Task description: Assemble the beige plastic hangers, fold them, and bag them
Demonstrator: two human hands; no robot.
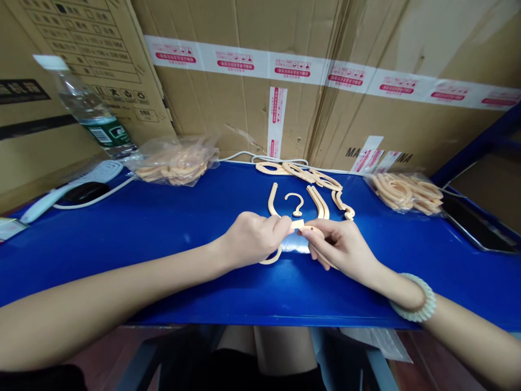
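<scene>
My left hand (256, 239) is closed around a beige plastic hanger piece (275, 256), whose curved end shows below the fingers and whose flat tip pokes out past the thumb. My right hand (348, 247) pinches a second hanger piece (314, 231) with a small dark hole near its end. The two pieces meet, or nearly meet, between my fingertips; whether they are joined I cannot tell. Just beyond lie a hanger hook (300, 203), one curved hanger arm (272, 199) on the left and a pair of curved arms (319, 202) on the right.
Looped hanger parts (299, 171) and small hooks (341, 202) lie farther back on the blue table (183, 288). Bags of beige parts stand left (179, 163) and right (407, 191). A bottle (87, 106), hairbrush (73, 187) and phone (476, 222) flank them. Cardboard boxes (228, 119) wall the back.
</scene>
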